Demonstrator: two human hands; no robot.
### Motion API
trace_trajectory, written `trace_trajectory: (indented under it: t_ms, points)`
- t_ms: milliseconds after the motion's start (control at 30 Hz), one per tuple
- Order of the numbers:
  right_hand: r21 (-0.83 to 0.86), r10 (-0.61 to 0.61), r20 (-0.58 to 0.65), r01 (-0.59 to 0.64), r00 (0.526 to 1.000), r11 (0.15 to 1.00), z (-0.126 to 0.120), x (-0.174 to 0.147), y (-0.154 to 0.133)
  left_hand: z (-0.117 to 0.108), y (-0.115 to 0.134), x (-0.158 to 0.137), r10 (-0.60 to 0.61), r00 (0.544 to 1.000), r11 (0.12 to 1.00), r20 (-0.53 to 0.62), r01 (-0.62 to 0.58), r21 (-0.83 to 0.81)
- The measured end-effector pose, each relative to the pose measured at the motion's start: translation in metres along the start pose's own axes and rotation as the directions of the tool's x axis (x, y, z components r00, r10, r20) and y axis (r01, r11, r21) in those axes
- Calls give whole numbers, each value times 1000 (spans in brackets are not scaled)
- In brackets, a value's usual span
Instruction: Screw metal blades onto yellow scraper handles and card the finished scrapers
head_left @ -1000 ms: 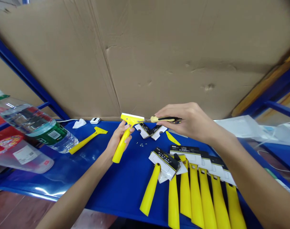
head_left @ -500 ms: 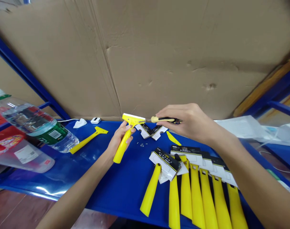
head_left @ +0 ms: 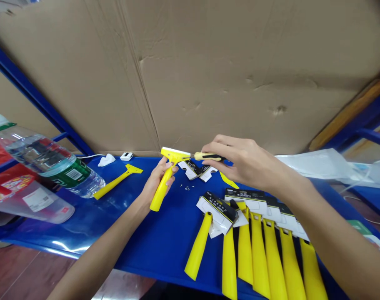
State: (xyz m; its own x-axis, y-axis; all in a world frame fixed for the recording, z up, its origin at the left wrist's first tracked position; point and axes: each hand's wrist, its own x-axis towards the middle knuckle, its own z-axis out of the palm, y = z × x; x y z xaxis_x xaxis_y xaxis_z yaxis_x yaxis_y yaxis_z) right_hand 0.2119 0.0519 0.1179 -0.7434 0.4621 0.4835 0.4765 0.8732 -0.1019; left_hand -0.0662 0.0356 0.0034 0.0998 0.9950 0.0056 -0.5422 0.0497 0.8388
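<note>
My left hand (head_left: 155,181) is closed around a yellow scraper (head_left: 160,189), its wide head up and a white strip along the top edge. In my right hand (head_left: 236,160) is a screwdriver (head_left: 205,156) with a cream and black handle, held level by the fingers. Its shaft points left, and the tip meets the right side of the scraper's head. Below the head, several small screws and nuts (head_left: 186,188) lie loose on the blue table (head_left: 165,241). Another yellow scraper body (head_left: 115,181) rests to the left of my left hand.
Several yellow scrapers with card packaging (head_left: 261,250) line the front right. Two cards (head_left: 190,170) and a yellow plate (head_left: 229,181) lie behind. A water bottle (head_left: 68,171) and a plastic jug (head_left: 49,204) stand at left. Cardboard (head_left: 208,75) walls the back.
My right hand has shifted slightly left and its fingers have changed position on the screwdriver handle. The left hand keeps the scraper in about the same place.
</note>
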Motion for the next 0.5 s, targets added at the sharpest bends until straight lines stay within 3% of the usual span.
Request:
trace_trajectory:
  t_ms: [167,333,500]
  points:
    - [10,76,-54,-76,996,997,4,1,2,-1,-2,1,1,1000,1000,0,-1,6]
    - [147,-31,-75,42,997,988,5,1,9,0,-7,2,-7,1000,999,-3,7,-37]
    - [118,-89,-137,105,987,987,11,1,13,0,-9,1,-3,1000,1000,-17,2,-20]
